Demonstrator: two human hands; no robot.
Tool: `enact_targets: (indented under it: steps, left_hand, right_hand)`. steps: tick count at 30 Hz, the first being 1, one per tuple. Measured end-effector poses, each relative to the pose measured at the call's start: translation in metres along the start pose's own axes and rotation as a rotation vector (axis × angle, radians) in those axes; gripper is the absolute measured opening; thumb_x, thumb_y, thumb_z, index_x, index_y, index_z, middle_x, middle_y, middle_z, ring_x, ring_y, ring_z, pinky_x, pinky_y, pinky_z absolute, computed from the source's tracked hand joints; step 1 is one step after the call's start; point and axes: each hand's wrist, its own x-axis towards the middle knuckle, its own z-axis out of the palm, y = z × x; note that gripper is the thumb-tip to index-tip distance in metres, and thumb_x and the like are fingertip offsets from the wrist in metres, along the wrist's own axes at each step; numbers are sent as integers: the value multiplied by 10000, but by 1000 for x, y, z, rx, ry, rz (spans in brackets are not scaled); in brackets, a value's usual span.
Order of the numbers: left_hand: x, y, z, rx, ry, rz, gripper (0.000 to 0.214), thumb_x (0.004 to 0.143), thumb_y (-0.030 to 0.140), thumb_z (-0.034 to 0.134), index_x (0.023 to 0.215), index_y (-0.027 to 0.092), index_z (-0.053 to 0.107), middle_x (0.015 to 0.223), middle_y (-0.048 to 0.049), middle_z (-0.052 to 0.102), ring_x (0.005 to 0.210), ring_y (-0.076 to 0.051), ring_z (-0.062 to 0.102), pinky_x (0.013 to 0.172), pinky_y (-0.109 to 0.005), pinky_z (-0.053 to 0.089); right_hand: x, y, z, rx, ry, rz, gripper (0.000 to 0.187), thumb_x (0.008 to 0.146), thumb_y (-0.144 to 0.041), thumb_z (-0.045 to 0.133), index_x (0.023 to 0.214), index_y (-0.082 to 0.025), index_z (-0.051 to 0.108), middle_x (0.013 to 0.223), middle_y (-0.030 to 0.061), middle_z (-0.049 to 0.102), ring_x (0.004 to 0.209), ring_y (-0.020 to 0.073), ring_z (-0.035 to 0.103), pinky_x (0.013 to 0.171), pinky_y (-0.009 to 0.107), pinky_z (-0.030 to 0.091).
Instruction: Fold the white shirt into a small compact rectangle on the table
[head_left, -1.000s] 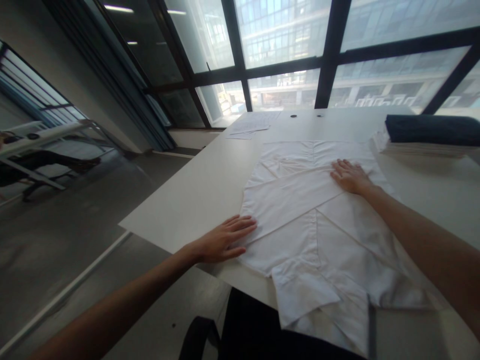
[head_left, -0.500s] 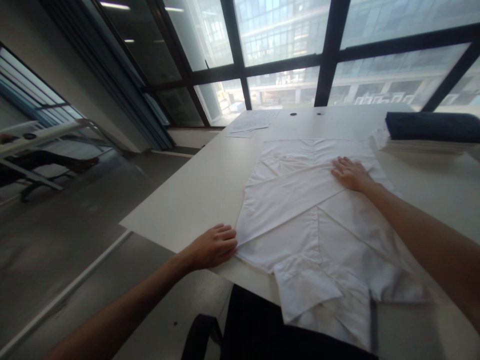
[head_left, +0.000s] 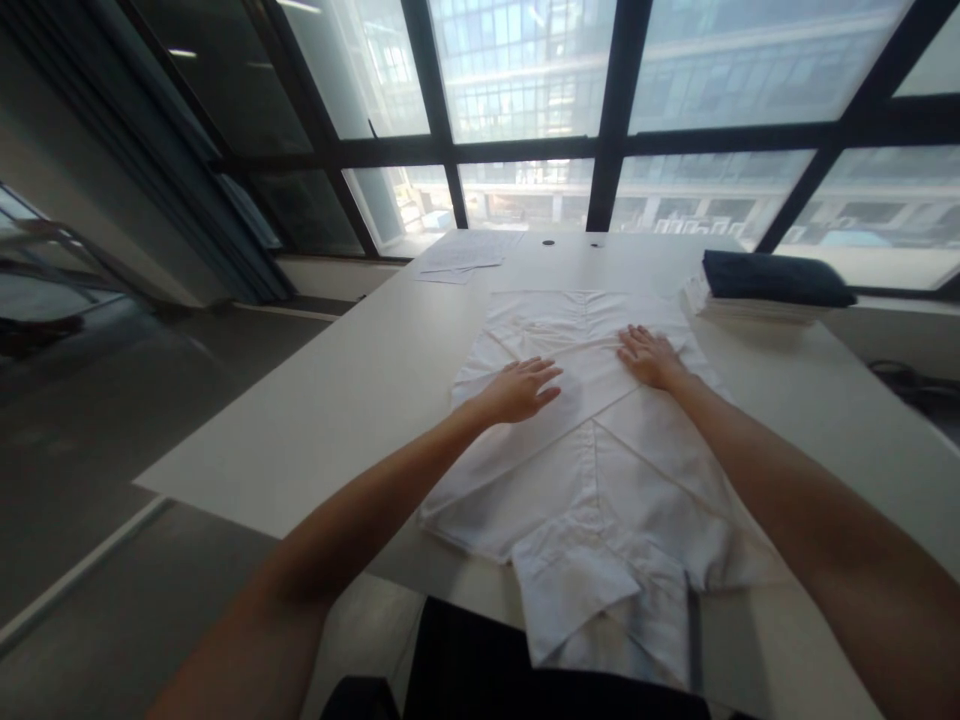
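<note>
A white shirt (head_left: 547, 460) lies spread on the white table (head_left: 300, 440), its collar end hanging over the near edge. One sleeve is laid slantwise across the body. My left hand (head_left: 523, 389) is over the left middle of the shirt, fingers stretched out and apart; whether it touches the cloth I cannot tell. Flat on the upper right part of the shirt rests my right hand (head_left: 649, 356), its fingers spread. Neither hand grips anything.
Toward the back right sits a stack of folded cloth with a dark navy piece (head_left: 776, 279) on top. Sheets of paper (head_left: 461, 258) lie at the far left of the table, before large windows. A black chair part (head_left: 360, 698) shows below the near edge.
My left hand has left the sleeve end at the shirt's left edge and moved up and inward over the cloth, opening. My right hand stays on the shirt. The view has turned right.
</note>
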Motion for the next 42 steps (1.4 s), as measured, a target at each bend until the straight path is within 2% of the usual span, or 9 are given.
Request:
enact_targets:
  steps: [4,10,15,20,22,25,28,31,42]
  left_hand:
    - [27,5,30,64,3,-54,600,1048,569,321,1581,295,361,1693,-62,228,1565,-343,147,1212,-668,137]
    - [20,-8,45,59,-16,-85,637,1039,619,271,1604,330,305,1703,-44,184,1567,-349,129,1221,-641,126]
    - [19,-9,44,75,-21,-88,637,1040,616,261,1604,324,311,1703,-42,180,1565,-341,145,1224,-627,137]
    - [19,-8,43,85,-51,-101,635,1040,617,261,1612,339,282,1706,-26,165,1569,-326,133,1232,-615,125]
    - [19,-8,43,91,-53,-104,633,1042,613,261,1612,340,281,1706,-25,165,1569,-328,132,1231,-615,130]
    - [19,-9,43,103,-46,-103,625,1045,610,262,1612,346,278,1706,-19,169,1569,-327,134,1230,-609,141]
    - [19,-9,43,118,-32,-93,623,1048,603,262,1615,344,268,1706,-22,170,1567,-328,143,1223,-612,158]
    - [20,-10,44,123,-18,-101,644,1049,603,265,1631,332,214,1702,-37,187,1566,-323,155,1220,-609,173]
    - [22,-11,41,113,-35,-102,616,1050,591,280,1613,341,277,1703,-20,187,1565,-322,157,1225,-602,164]
  right_hand:
    - [-3,-3,-2,19,42,-12,663,1026,-485,280,1613,-177,289,1698,138,179,1558,293,192,1226,565,205]
    - [-3,-9,-5,25,-11,-56,632,1039,-448,251,1608,-178,303,1688,129,228,1561,272,179,1237,551,172]
    - [-1,15,-13,34,-91,134,684,1033,-555,193,1629,-226,249,1707,106,170,1565,272,161,1237,561,163]
    - [-7,30,-28,-42,-66,323,712,1038,-536,182,1619,-133,260,1699,171,156,1567,313,125,1207,659,104]
    - [-12,8,-32,-79,61,310,676,1047,-457,199,1603,-81,280,1689,198,176,1567,303,125,1213,643,105]
    - [-23,-52,-28,-37,182,202,625,1041,-361,235,1580,-60,328,1676,200,226,1558,297,175,1221,607,147]
    - [-39,-115,-17,67,141,-45,620,1030,-354,285,1588,-87,328,1678,165,236,1558,280,185,1227,577,169]
    - [-52,-144,-9,147,59,-168,606,1035,-341,265,1587,-99,338,1667,150,275,1552,260,216,1230,542,200]
    - [-83,-47,-20,85,-46,-213,619,1058,-455,262,1608,-179,321,1685,112,221,1562,237,176,1255,489,169]
